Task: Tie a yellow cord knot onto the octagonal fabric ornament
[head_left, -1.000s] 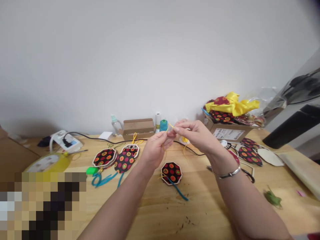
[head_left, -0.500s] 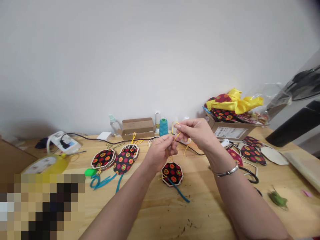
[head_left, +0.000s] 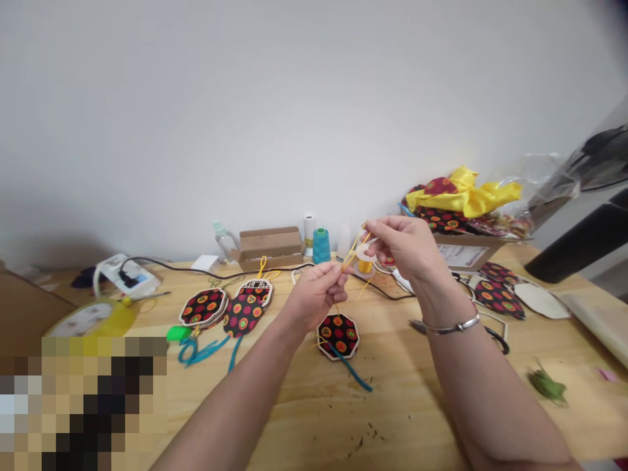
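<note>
A thin yellow cord (head_left: pixel 355 248) runs taut between my two hands. My left hand (head_left: pixel 321 291) pinches it low, above an octagonal patterned piece (head_left: pixel 338 336) with a pale rim. My right hand (head_left: pixel 400 245) is higher and to the right, closed on the cord's upper part between thumb and finger. Below the left hand the cord reaches down to the top of the octagonal piece, which lies on the table. A teal ribbon (head_left: pixel 354 373) trails from that piece. Behind the cord stands a spool of yellow cord (head_left: pixel 366 261), partly hidden by my right hand.
Stacked patterned pieces (head_left: pixel 203 307) with teal ribbons lie left. At the back are a cardboard box (head_left: pixel 272 248) and a teal thread cone (head_left: pixel 321 246). Right are a carton of fabric (head_left: pixel 461 254), scissors (head_left: pixel 498 340) partly behind my arm, and green thread (head_left: pixel 547 384). A black cable (head_left: pixel 181 267) crosses the back.
My right hand has moved up and to the right, drawing the yellow cord out longer from my left hand. The left hand has barely moved. The yellow spool now shows more.
</note>
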`<action>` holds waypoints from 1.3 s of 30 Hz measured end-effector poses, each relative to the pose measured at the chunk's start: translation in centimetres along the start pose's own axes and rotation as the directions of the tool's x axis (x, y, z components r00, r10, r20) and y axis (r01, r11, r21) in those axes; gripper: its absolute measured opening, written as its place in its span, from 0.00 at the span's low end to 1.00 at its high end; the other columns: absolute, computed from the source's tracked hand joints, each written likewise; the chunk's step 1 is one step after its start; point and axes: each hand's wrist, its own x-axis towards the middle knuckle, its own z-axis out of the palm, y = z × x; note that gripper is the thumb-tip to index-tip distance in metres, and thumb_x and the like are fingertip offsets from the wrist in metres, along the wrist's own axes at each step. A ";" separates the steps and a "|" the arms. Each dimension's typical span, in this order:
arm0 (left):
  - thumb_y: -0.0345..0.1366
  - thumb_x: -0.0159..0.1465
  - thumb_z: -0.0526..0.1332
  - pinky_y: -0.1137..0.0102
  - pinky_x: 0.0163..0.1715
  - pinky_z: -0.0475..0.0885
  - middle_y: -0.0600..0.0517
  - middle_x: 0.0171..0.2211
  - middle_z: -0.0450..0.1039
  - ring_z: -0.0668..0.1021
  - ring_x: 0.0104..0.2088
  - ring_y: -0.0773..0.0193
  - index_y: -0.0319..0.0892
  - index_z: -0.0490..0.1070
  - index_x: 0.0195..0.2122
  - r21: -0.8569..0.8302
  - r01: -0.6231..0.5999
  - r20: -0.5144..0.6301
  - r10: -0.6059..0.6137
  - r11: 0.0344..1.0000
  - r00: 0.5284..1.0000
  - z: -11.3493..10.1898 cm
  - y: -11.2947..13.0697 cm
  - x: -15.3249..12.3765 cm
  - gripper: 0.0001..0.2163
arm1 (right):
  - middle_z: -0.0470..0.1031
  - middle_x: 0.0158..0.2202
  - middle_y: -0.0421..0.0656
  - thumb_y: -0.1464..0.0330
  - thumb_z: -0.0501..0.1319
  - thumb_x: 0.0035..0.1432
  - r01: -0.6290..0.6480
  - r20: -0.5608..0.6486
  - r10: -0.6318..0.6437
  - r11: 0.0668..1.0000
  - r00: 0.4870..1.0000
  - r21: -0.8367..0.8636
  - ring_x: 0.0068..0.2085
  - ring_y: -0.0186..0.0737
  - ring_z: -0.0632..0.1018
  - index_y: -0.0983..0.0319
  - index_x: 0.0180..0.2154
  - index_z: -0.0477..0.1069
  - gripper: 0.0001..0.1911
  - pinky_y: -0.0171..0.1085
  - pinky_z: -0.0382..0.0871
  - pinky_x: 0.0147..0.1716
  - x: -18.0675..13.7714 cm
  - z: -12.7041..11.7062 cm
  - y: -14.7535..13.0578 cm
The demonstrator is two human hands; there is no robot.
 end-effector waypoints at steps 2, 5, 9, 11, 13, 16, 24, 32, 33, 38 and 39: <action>0.36 0.56 0.60 0.77 0.19 0.56 0.57 0.20 0.57 0.57 0.19 0.76 0.35 0.71 0.27 0.049 -0.009 -0.009 0.009 0.999 1.000 -0.1 -0.2 0.0 0.08 | 0.70 0.16 0.42 0.63 0.62 0.46 -0.006 -0.008 0.006 1.000 1.000 0.023 0.14 0.26 0.67 0.67 0.23 0.69 0.12 0.26 0.54 0.10 0.1 -0.2 -0.1; 0.38 0.55 0.60 0.75 0.21 0.57 0.57 0.19 0.59 0.60 0.19 0.74 0.37 0.71 0.27 0.149 -0.006 -0.037 0.012 0.989 0.999 -0.3 -0.5 0.1 0.08 | 0.69 0.15 0.40 0.64 0.62 0.45 -0.032 0.001 0.032 0.997 0.999 0.074 0.13 0.26 0.65 0.67 0.23 0.67 0.11 0.27 0.53 0.10 0.2 -0.4 -0.2; 0.38 0.55 0.59 0.75 0.22 0.56 0.55 0.19 0.63 0.63 0.20 0.72 0.37 0.71 0.27 0.257 -0.019 -0.066 0.037 0.966 0.997 -0.6 -0.6 0.2 0.09 | 0.67 0.16 0.38 0.64 0.62 0.45 -0.096 0.111 0.082 0.988 0.990 0.121 0.13 0.24 0.63 0.66 0.22 0.65 0.11 0.26 0.51 0.10 0.2 -0.6 -0.2; 0.38 0.56 0.59 0.74 0.22 0.56 0.55 0.19 0.63 0.64 0.20 0.72 0.37 0.71 0.26 0.288 -0.025 -0.075 0.049 0.957 0.996 -0.7 -0.5 0.2 0.09 | 0.65 0.16 0.36 0.65 0.62 0.45 -0.111 0.169 0.094 0.989 0.981 0.094 0.14 0.23 0.61 0.66 0.23 0.66 0.10 0.26 0.49 0.11 0.1 -0.7 -0.2; 0.38 0.56 0.58 0.74 0.23 0.56 0.55 0.19 0.64 0.64 0.21 0.72 0.37 0.71 0.25 0.311 -0.037 -0.083 0.065 0.950 0.994 -0.8 -0.3 0.3 0.09 | 0.64 0.16 0.36 0.67 0.62 0.45 -0.096 0.170 0.094 0.995 0.981 0.003 0.14 0.23 0.60 0.66 0.27 0.68 0.08 0.26 0.50 0.12 0.0 -1.0 -0.2; 0.38 0.56 0.58 0.74 0.23 0.56 0.55 0.19 0.64 0.64 0.21 0.71 0.37 0.70 0.25 0.340 -0.056 -0.091 0.092 0.939 0.992 -1.1 -0.1 0.3 0.09 | 0.70 0.21 0.40 0.66 0.62 0.46 -0.016 0.211 0.067 0.972 0.975 -0.236 0.19 0.27 0.65 0.66 0.31 0.72 0.10 0.28 0.57 0.17 -0.2 -1.6 -0.3; 0.39 0.57 0.57 0.73 0.25 0.60 0.53 0.20 0.67 0.67 0.21 0.70 0.36 0.70 0.25 0.354 -0.057 -0.070 0.087 0.934 0.994 -1.6 0.2 0.3 0.10 | 0.71 0.19 0.41 0.64 0.61 0.47 0.132 0.216 0.009 0.770 0.976 -0.625 0.22 0.33 0.67 0.66 0.23 0.75 0.11 0.32 0.58 0.21 0.0 -2.8 -0.1; 0.37 0.58 0.57 0.70 0.31 0.66 0.50 0.25 0.73 0.74 0.26 0.67 0.36 0.72 0.26 0.363 -0.030 -0.023 0.041 0.931 0.999 -2.0 -0.2 -0.2 0.10 | 0.56 0.13 0.34 0.63 0.57 0.51 0.076 0.065 -0.047 0.821 0.997 -0.566 0.16 0.24 0.56 0.66 0.18 0.64 0.15 0.29 0.48 0.15 -0.1 -2.4 -0.5; 0.37 0.58 0.57 0.69 0.33 0.67 0.49 0.25 0.74 0.75 0.26 0.66 0.36 0.72 0.27 0.349 -0.016 -0.028 0.027 0.937 0.999 -2.0 -0.2 -0.3 0.10 | 0.56 0.13 0.34 0.63 0.57 0.51 0.053 0.035 -0.041 0.842 0.999 -0.537 0.15 0.24 0.55 0.65 0.18 0.63 0.15 0.28 0.48 0.15 0.0 -2.4 -0.5; 0.37 0.57 0.59 0.64 0.37 0.69 0.46 0.28 0.77 0.78 0.29 0.61 0.34 0.73 0.29 0.256 0.058 -0.048 -0.047 0.965 0.998 -1.9 -0.2 -0.5 0.09 | 0.62 0.13 0.37 0.64 0.57 0.50 -0.047 -0.084 0.018 0.934 0.996 -0.354 0.13 0.25 0.59 0.66 0.22 0.64 0.12 0.27 0.49 0.13 0.2 -2.2 -0.5; 0.36 0.56 0.60 0.64 0.37 0.69 0.46 0.28 0.77 0.78 0.29 0.61 0.34 0.72 0.29 0.238 0.072 -0.050 -0.062 0.968 0.997 -1.9 -0.2 -0.5 0.09 | 0.62 0.12 0.37 0.64 0.57 0.50 -0.052 -0.093 0.023 0.944 0.995 -0.324 0.13 0.25 0.60 0.66 0.22 0.65 0.12 0.27 0.49 0.13 0.2 -2.1 -0.5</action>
